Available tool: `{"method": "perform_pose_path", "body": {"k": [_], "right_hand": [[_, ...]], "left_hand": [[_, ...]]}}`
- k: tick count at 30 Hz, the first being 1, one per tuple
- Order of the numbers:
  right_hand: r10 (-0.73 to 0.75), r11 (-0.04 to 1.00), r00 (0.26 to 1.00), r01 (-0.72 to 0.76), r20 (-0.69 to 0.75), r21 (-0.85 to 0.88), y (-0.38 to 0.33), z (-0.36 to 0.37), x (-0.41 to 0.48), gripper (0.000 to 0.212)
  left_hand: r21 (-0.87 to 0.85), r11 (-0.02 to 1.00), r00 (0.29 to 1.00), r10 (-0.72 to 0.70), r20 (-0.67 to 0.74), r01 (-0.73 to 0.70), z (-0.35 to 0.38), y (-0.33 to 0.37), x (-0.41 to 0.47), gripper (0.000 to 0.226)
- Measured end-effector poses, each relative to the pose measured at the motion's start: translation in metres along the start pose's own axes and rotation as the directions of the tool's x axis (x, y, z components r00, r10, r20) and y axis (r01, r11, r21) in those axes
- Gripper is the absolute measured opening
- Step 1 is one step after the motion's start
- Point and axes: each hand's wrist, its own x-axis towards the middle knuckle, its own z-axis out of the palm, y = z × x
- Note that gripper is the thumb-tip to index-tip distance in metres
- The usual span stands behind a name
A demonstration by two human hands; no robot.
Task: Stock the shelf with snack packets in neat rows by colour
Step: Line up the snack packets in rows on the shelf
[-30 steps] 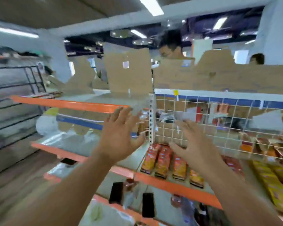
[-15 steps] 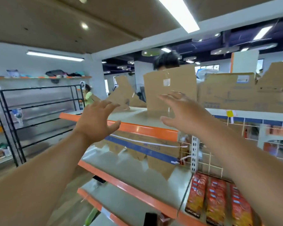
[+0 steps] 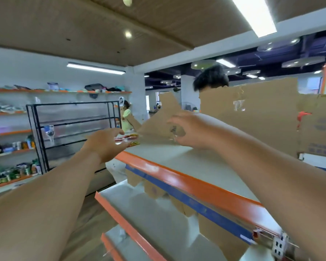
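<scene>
While 2 bare arms stretch out over the top shelf [image 3: 186, 166], the left hand [image 3: 105, 144] hangs at its far left end with fingers straight and slightly spread, holding nothing; its fingertips lie just beside a small pile of snack packets [image 3: 129, 138], red and yellow, lying flat at that end of the shelf; blur hides whether they touch. The right hand [image 3: 188, 131] hovers above the back part of the shelf, fingers bent into a loose claw with a clear gap above the thumb; nothing shows in its grasp; it sits in front of a torn cardboard sheet [image 3: 164, 117], and contact with it cannot be told. An orange lip runs along the front of the shelf; a lower shelf [image 3: 149, 210] with the same orange lip lies beneath. More upright cardboard [image 3: 252, 117] lines the back, with dark hair [image 3: 211, 78] of 1 person above it. At the left stand a black wire rack [image 3: 73, 129] and wall shelves [image 3: 9, 153] of goods; another person in a yellow-green top [image 3: 126, 114] is beyond the rack.
</scene>
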Motion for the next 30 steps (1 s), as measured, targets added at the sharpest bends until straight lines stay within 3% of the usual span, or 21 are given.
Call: {"method": "perform_pose_path", "body": {"k": [6,12,17,22,25,28,30], "right_hand": [[-0.019,1.000,0.985,0.020,0.172,-0.002,-0.020,0.040,0.085,0.065],[0.035,0.985,0.935,0.028,0.354,-0.171,-0.041,0.092,0.182,0.051],[0.066,0.988,0.862,0.013,0.502,-0.152,-0.060,0.150,0.275,0.062],[0.059,0.994,0.822,0.003,0.567,-0.108,-0.077,0.191,0.335,0.066],[0.025,0.996,0.818,0.026,0.574,-0.081,-0.077,0.199,0.335,0.046],[0.095,0.995,0.840,-0.082,0.533,-0.049,-0.061,0.194,0.327,0.037],[0.165,0.981,0.841,-0.193,0.514,0.000,-0.050,0.190,0.320,0.038]], "left_hand": [[0.012,1.000,0.995,0.003,0.099,-0.005,0.022,-0.041,0.067,0.037],[-0.025,1.000,0.973,0.013,0.232,-0.007,0.065,-0.110,0.146,0.023],[0.071,0.995,0.912,0.038,0.409,-0.074,0.103,-0.162,0.215,0.045],[-0.127,0.984,0.868,0.173,0.465,-0.128,0.128,-0.175,0.258,0.051],[-0.274,0.931,0.825,0.347,0.446,-0.243,0.143,-0.170,0.268,0.053],[-0.414,0.840,0.773,0.510,0.378,-0.351,0.160,-0.165,0.269,0.053],[-0.451,0.814,0.759,0.541,0.361,-0.366,0.165,-0.167,0.270,0.050]]}}
